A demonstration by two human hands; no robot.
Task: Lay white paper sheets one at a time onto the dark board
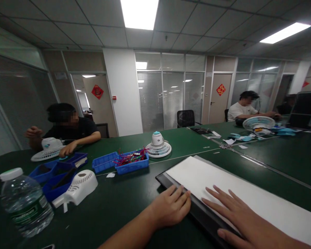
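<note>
In the head view, a long flat board (223,186) with a white top and a black border lies at an angle on the table in front of me. My left hand (172,204) rests on its near black edge, fingers loosely bent and lying side by side; the thumb is hidden. My right hand (238,214) lies over the white surface and near border, its fingers spread. Neither hand visibly lifts anything. Beyond the board's far left corner stands a white fan part with a round grille (158,145).
A blue bin (132,167) holds coloured wires. Left of it are more blue bins (54,188), a white plastic housing (83,185) and a water bottle (24,204). One person (64,124) handles a fan part at left; another person (245,107) sits at far right near a fan grille (259,122).
</note>
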